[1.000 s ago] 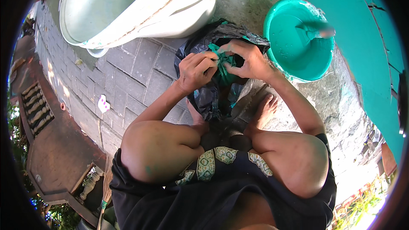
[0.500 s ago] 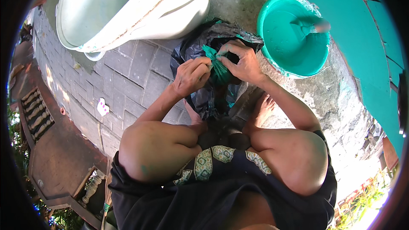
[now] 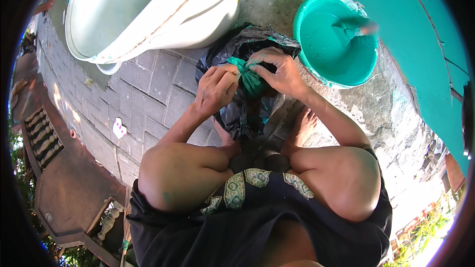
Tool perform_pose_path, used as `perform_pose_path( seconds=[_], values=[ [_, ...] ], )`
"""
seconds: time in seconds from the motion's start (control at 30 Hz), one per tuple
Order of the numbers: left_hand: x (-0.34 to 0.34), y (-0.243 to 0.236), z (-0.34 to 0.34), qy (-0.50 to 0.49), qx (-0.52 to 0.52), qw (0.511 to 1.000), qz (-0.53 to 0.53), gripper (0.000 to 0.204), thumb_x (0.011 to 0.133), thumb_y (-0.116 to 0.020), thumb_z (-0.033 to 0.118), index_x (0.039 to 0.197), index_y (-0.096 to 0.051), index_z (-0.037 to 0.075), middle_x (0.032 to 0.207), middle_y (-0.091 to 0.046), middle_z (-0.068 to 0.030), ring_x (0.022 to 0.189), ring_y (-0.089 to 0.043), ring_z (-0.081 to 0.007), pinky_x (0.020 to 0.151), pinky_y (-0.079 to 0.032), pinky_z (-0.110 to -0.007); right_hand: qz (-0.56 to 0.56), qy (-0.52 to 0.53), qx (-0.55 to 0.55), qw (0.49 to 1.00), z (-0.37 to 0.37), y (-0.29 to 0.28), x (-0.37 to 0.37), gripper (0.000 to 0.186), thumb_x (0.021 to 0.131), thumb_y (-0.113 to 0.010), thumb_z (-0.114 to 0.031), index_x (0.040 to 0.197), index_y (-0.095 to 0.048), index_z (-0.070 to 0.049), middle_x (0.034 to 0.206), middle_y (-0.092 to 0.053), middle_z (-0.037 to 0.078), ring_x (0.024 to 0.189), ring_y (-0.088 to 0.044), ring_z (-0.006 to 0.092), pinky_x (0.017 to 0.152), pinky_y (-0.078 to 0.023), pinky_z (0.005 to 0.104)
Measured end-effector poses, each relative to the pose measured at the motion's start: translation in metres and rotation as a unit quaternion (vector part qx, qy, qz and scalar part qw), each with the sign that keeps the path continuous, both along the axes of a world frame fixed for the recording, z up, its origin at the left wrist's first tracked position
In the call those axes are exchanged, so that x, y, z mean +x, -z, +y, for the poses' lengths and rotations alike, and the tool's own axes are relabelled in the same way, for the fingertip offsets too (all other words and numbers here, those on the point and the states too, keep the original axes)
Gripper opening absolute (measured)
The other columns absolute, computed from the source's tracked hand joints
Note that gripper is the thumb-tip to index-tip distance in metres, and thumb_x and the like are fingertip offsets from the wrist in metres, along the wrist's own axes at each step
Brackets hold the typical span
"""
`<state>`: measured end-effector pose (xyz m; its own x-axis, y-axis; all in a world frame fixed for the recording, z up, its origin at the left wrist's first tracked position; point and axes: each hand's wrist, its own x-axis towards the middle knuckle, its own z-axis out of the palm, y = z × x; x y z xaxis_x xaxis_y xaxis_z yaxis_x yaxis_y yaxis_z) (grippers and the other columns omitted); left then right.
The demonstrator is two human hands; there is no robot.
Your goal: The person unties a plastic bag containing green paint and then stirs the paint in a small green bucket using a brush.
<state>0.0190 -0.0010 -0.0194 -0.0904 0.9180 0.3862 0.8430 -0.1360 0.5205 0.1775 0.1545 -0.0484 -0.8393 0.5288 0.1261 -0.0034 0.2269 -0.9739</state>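
Note:
Between my knees, both hands pinch the gathered neck of a green plastic bag (image 3: 252, 85). My left hand (image 3: 216, 88) is closed on its left side, fingers curled in. Thumb and forefinger of my right hand (image 3: 281, 70) grip it from the right. Around and beneath it spreads a crumpled black plastic bag (image 3: 212, 60), smeared with green. What the green bag contains is hidden. To the right of my right hand stands a bucket (image 3: 298, 39) of turquoise paint. A paintbrush (image 3: 352, 31) leans inside it, its bristles toward the paint and its handle over the right rim.
A large white tub (image 3: 198, 24) stands at the upper left on grey paving (image 3: 153, 79). Turquoise wall (image 3: 420, 59) runs along the right. A small white piece with pink spots (image 3: 119, 128) lies on the paving. At the lower left are a broom (image 3: 126, 227) and a brown baluster railing (image 3: 69, 183).
Both hands stay on the green bag's neck; my left hand's knuckles have turned slightly upward. The whole scene has shifted a little left in view.

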Motion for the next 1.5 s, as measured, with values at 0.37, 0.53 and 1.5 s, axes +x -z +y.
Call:
perform_pose_path(
  seconds=[0.37, 0.53, 1.5],
  values=[
    [-0.002, -0.018, -0.003, -0.017, -0.064, 0.996, 0.068, 0.027, 0.079, -0.071, -0.002, 0.105, -0.068, 0.002, 0.102, -0.067, -0.0087, 0.086, -0.066, -0.0234, 0.076, -0.051, -0.033, -0.028, 0.044, 0.061, 0.997, -0.008, -0.015, -0.01, 0.01, 0.082, -0.077, -0.009, 0.091, -0.075, -0.008, 0.089, -0.074, 0.006, 0.086, -0.068, 0.0237, 0.085, -0.048, 0.0361],
    [0.001, -0.019, -0.003, -0.027, -0.096, 0.995, 0.026, 0.024, 0.079, -0.073, 0.001, 0.102, -0.067, 0.003, 0.1, -0.066, -0.0084, 0.085, -0.066, -0.0231, 0.073, -0.05, -0.033, -0.011, 0.057, 0.002, 0.998, -0.009, -0.01, -0.014, 0.009, 0.082, -0.078, -0.011, 0.09, -0.076, -0.006, 0.087, -0.075, 0.008, 0.078, -0.07, 0.0256, 0.081, -0.051, 0.0355],
    [0.024, 0.008, 0.001, -0.141, -0.088, 0.943, -0.288, 0.017, 0.081, -0.075, -0.004, 0.098, -0.076, -0.001, 0.103, -0.072, -0.0122, 0.092, -0.069, -0.0193, 0.082, -0.054, -0.029, -0.004, 0.026, -0.058, 0.998, -0.012, -0.006, 0.002, 0.029, 0.081, -0.075, -0.005, 0.109, -0.071, -0.007, 0.101, -0.066, 0.009, 0.094, -0.065, 0.0208, 0.082, -0.05, 0.0331]
  ],
)
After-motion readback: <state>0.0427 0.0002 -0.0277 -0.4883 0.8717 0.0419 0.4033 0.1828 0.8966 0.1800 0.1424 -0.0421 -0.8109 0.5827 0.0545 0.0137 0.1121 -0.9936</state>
